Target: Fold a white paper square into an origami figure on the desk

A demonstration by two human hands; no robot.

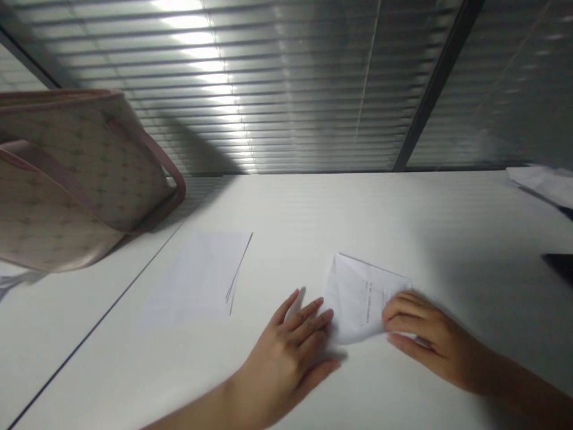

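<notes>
A folded sheet of white paper [358, 295] with a line of small print lies on the white table [403, 209], between my two hands. My left hand [293, 349] lies flat on the table with its fingers stretched out, the fingertips touching the sheet's left lower edge. My right hand [423, 334] rests on the sheet's right corner, its fingers curled down and pressing the paper against the table.
A small stack of white sheets [201, 278] lies to the left. A beige patterned bag [76, 173] with pink trim stands at the far left. More papers [544, 182] and a dark flat object [559, 266] are at the right edge. Closed blinds run behind the table.
</notes>
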